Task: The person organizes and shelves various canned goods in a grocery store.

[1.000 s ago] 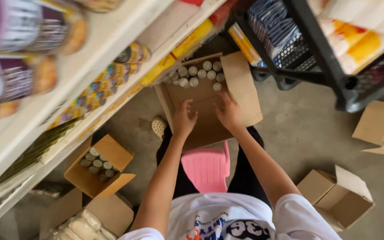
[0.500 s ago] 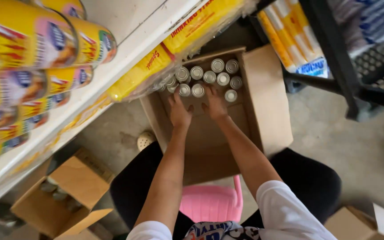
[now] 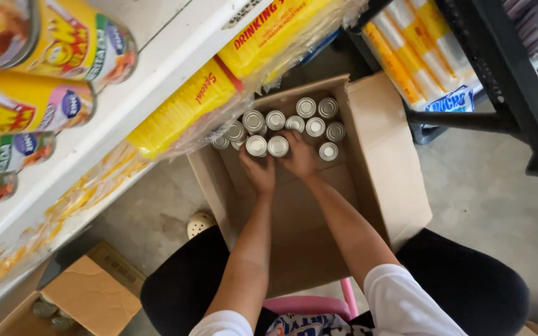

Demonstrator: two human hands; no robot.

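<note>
An open cardboard box (image 3: 387, 168) stands on the floor between my knees. Several silver-topped cans (image 3: 306, 118) stand upright in its far end; the near part of its bottom is bare cardboard. Both my arms reach down into it. My left hand (image 3: 258, 171) has its fingers curled on the nearest can (image 3: 256, 145). My right hand (image 3: 301, 158) lies close beside it, gripping the neighbouring can (image 3: 278, 145). Both of these cans stand on the box bottom in the front row.
A white shelf (image 3: 151, 81) at left carries yellow-labelled cans (image 3: 63, 43), with plastic-wrapped yellow packs (image 3: 219, 87) below. A black metal rack (image 3: 499, 81) with packaged goods stands at right. A smaller open box (image 3: 88, 295) with cans sits at lower left, above a pink stool (image 3: 312, 305).
The view has come closer to the box. Both hands have slid forward along the box bottom and now sit on the front row of cans.
</note>
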